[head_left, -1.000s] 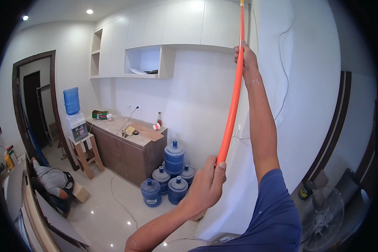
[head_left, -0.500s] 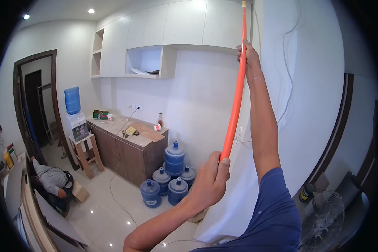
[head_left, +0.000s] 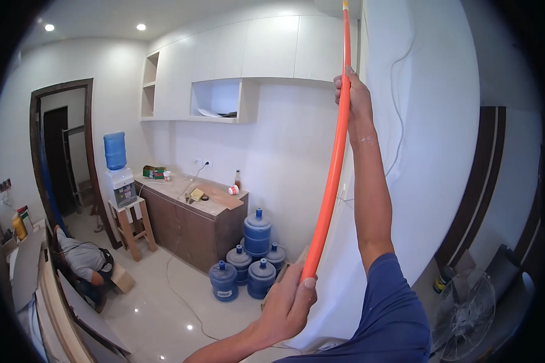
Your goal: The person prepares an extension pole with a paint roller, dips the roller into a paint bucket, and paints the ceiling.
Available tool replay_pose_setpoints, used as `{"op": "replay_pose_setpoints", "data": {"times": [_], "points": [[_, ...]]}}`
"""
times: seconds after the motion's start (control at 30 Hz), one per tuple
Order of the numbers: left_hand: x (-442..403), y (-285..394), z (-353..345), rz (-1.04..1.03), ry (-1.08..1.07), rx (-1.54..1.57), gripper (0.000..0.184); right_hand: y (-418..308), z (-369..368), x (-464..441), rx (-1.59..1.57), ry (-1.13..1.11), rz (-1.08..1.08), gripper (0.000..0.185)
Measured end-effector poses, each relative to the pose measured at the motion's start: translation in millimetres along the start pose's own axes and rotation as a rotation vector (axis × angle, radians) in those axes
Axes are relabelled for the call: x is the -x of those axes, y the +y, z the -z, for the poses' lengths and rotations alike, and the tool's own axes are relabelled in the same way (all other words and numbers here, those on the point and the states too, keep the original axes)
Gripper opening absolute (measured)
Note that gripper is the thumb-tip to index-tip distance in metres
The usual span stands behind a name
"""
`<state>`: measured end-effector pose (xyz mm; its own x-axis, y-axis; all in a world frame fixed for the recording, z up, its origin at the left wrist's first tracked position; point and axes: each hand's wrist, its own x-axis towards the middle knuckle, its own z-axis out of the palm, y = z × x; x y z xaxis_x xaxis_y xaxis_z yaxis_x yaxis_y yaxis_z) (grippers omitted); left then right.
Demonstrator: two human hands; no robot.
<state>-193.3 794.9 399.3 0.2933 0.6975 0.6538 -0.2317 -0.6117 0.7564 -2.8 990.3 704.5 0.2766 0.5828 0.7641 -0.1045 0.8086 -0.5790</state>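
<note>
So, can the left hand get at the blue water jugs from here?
Probably not: the left hand is wrapped around the orange pole, and the blue water jugs stand farther off, seemingly out of reach.

Orange pole (head_left: 333, 181) amid white walls (head_left: 430, 151) and blue jugs (head_left: 258, 233)

The pole, running to 1 o'clock, is plain bright orange with a yellow tip (head_left: 345, 5). At 5 o'clock the sleeve (head_left: 393, 308) is navy. The cupboards (head_left: 269, 48) at 12 are off-white. At 8 the cabinet (head_left: 182, 228) is brown beneath a beige tabletop (head_left: 209, 209), with a yellow block (head_left: 197, 194), a red-and-white cup (head_left: 233, 190) and a green box (head_left: 154, 172). At 9 the dispenser (head_left: 121, 178) is white and grey, its bottle (head_left: 115, 151) blue, the door frame (head_left: 91, 157) dark brown. A shirt (head_left: 82, 260) at 8 is grey. Dark brown stripes (head_left: 484, 151) stand at 3.
</note>
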Motion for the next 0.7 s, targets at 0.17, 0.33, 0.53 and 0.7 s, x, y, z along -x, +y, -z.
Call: {"op": "replay_pose_setpoints", "data": {"times": [0.17,0.33,0.53,0.7], "points": [[66,21,11,0.065,-0.031,0.130,0.032,-31,-21,46,-0.128,-0.085,0.056,0.033],[120,57,10,0.079,0.038,0.142,0.045,-60,-39,94,-0.222,-0.164,0.072,0.035],[175,80,13,0.116,0.057,0.093,0.054,-96,-55,145,-0.215,-0.216,0.054,0.035],[226,81,12,0.198,0.078,0.182,0.052,-114,-64,183,-0.257,-0.267,0.070,0.034]]}}
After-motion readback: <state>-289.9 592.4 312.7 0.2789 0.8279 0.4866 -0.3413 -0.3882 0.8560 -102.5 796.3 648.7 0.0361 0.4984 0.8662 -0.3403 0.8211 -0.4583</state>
